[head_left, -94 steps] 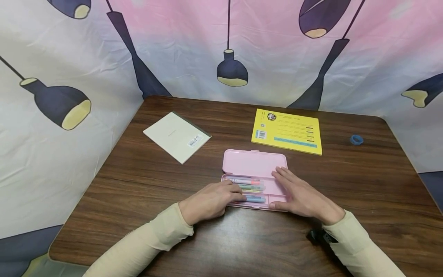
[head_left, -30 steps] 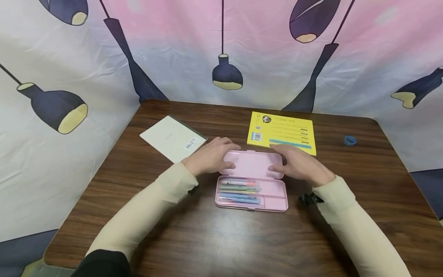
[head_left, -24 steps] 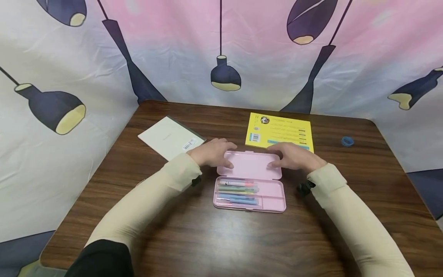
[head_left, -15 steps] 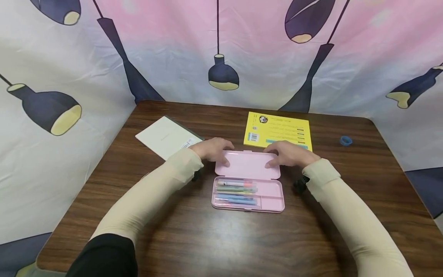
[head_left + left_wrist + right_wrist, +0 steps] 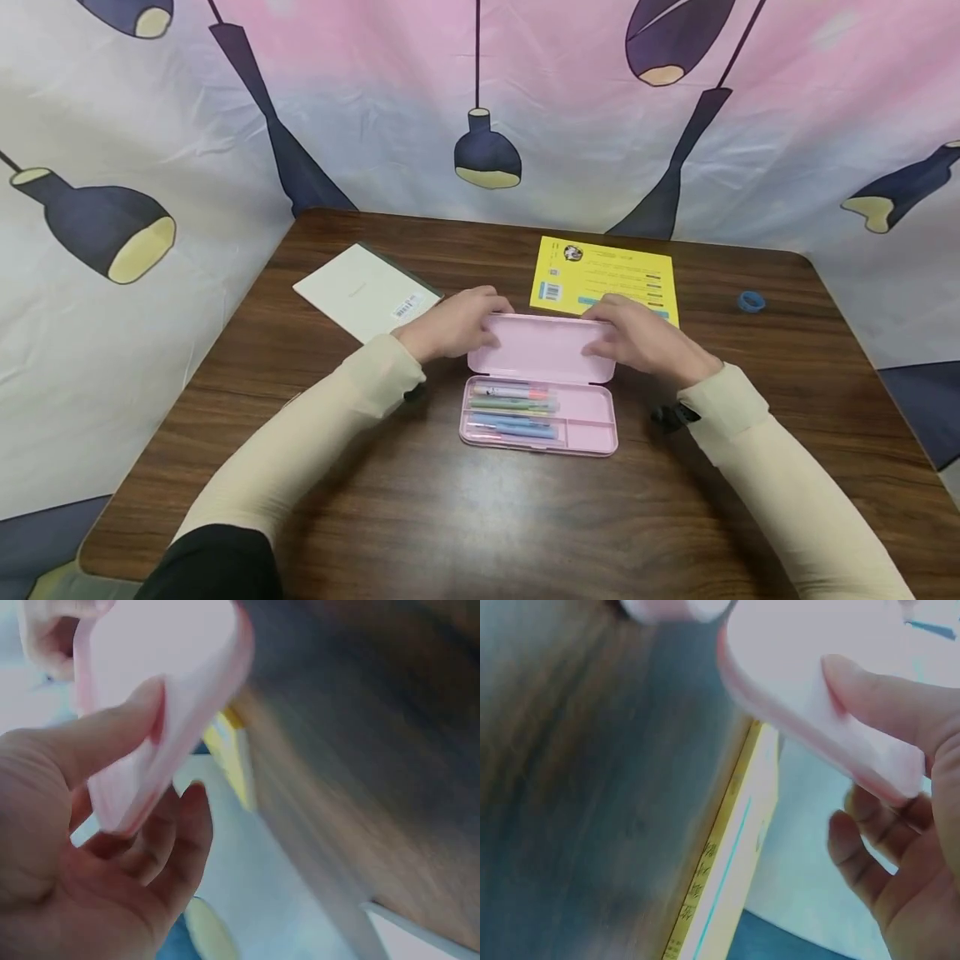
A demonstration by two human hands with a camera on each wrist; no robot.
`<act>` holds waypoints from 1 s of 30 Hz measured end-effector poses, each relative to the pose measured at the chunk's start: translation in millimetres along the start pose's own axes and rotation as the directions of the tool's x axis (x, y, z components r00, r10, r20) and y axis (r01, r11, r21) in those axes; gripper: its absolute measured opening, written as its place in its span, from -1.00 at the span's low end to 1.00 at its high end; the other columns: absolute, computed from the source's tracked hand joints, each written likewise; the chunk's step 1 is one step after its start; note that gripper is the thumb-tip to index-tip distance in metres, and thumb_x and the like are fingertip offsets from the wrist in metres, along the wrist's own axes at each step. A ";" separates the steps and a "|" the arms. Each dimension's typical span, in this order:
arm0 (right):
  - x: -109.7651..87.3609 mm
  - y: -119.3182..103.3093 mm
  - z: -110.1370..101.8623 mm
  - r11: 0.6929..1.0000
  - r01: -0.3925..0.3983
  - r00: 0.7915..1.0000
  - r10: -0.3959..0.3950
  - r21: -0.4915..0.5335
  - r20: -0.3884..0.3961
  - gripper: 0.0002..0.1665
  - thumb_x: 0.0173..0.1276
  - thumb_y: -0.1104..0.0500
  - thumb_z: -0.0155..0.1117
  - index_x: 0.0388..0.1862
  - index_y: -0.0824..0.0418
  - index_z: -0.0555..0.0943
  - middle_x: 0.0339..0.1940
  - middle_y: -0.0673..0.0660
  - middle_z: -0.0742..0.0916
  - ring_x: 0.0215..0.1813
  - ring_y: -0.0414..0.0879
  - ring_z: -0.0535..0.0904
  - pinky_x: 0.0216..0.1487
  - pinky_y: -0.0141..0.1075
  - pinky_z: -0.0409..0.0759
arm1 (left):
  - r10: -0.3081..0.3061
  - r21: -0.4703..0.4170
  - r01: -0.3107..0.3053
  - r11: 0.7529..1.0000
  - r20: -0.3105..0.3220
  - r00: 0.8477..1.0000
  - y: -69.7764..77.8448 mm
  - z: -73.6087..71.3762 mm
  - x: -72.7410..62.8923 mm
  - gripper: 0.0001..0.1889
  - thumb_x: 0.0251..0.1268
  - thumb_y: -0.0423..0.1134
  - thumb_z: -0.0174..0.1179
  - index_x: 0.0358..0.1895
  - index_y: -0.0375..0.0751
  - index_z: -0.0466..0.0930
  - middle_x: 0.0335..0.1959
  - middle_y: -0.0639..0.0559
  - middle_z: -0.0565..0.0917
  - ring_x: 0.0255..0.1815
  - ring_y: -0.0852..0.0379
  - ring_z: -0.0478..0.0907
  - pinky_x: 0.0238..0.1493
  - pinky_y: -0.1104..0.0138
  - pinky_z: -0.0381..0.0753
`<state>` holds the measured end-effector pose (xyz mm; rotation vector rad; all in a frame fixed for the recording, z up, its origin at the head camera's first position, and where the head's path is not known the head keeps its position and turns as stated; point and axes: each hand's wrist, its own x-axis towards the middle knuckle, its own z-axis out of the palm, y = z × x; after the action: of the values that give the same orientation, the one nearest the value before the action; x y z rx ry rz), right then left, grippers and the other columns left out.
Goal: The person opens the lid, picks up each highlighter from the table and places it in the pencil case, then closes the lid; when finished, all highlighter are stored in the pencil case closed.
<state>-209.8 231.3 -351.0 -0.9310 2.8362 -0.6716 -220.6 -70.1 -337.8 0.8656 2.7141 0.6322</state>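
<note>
A pink pencil case (image 5: 590,404) lies unfolded on the table, with several pens (image 5: 513,427) in the left part of its tray. Its lid (image 5: 543,348) tilts up at the back. My left hand (image 5: 453,323) grips the lid's left end; the left wrist view shows the thumb (image 5: 124,727) on the inner face and fingers behind. At the lid's right end, my right hand (image 5: 648,340) pinches it the same way, its thumb (image 5: 870,690) pressed on the inner face in the right wrist view.
A pale notebook (image 5: 360,287) with a barcode label lies behind my left hand. Beyond the lid is a yellow book (image 5: 607,271), partly covered by my right hand. A blue ring-shaped roll (image 5: 751,302) sits further right. A printed cloth (image 5: 390,108) hangs behind the table.
Earlier my left hand was at the pens and my right at the case's right side. Both moved back to the lid's ends, and the lid has just tilted up from lying flat.
</note>
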 end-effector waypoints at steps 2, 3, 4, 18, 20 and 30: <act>-9.9 -5.8 2.2 0.999 0.050 0.998 -0.051 -0.008 -0.048 -0.58 0.25 0.11 0.49 0.08 0.17 0.69 -0.13 0.03 0.65 -0.12 -0.09 0.51 -0.08 -0.18 0.54 | 0.081 0.057 -0.077 0.995 -0.060 0.995 6.4 3.5 -10.3 -0.65 0.29 -0.33 0.33 0.14 -0.14 0.63 -0.10 0.03 0.54 -0.17 0.11 0.52 -0.05 0.28 0.60; -14.8 -8.5 3.8 0.997 0.076 0.995 -0.077 -0.012 -0.070 -0.61 0.24 0.14 0.50 0.05 0.14 0.70 -0.16 -0.01 0.64 -0.15 -0.12 0.50 -0.13 -0.22 0.54 | 0.121 0.095 -0.113 0.989 -0.084 0.989 8.8 5.4 -15.3 -0.67 0.30 -0.34 0.30 0.12 -0.14 0.64 -0.13 0.04 0.53 -0.20 0.13 0.51 -0.09 0.30 0.60; -19.7 -11.3 5.8 0.994 0.106 0.990 -0.107 -0.013 -0.092 -0.64 0.23 0.17 0.50 0.03 0.11 0.72 -0.19 -0.04 0.63 -0.17 -0.15 0.48 -0.18 -0.25 0.54 | 0.163 0.131 -0.149 0.980 -0.103 0.981 10.8 7.5 -20.6 -0.69 0.30 -0.34 0.29 0.11 -0.14 0.65 -0.15 0.04 0.53 -0.22 0.14 0.51 -0.12 0.31 0.59; -64.3 -25.9 25.6 0.962 0.186 0.977 -0.203 0.199 0.069 -0.50 0.43 -0.04 0.29 0.34 -0.12 0.57 0.41 0.03 0.53 0.38 -0.06 0.45 0.27 -0.01 0.51 | 0.245 -0.150 -0.224 0.963 0.141 0.959 3.8 19.0 -70.4 -0.56 0.53 0.11 0.00 0.35 0.13 0.53 0.41 0.02 0.47 0.45 0.09 0.35 0.43 0.10 0.34; -67.0 -25.9 28.2 0.964 0.172 0.976 -0.195 0.203 0.101 -0.51 0.44 -0.06 0.28 0.33 -0.15 0.57 0.44 0.03 0.51 0.42 -0.05 0.42 0.32 0.01 0.48 | 0.255 -0.087 -0.242 0.966 0.182 0.950 2.0 23.6 -76.2 -0.54 0.55 0.11 -0.03 0.40 0.16 0.47 0.49 0.00 0.36 0.52 0.01 0.25 0.47 0.07 0.26; -79.1 -23.8 46.9 0.960 0.281 0.960 -0.281 -0.008 0.005 -0.44 0.24 -0.16 0.46 0.22 -0.12 0.66 0.40 0.00 0.55 0.44 -0.01 0.40 0.38 -0.17 0.41 | 0.347 0.197 -0.369 0.909 0.136 0.928 3.8 40.6 -90.3 -0.56 0.46 0.06 0.13 0.34 0.12 0.55 0.49 -0.07 0.35 0.50 -0.23 0.24 0.46 -0.02 0.26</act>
<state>-122.8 242.3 -387.5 -1.3511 2.7304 -0.6824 -132.9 -107.3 -364.7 1.4334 2.5865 0.3415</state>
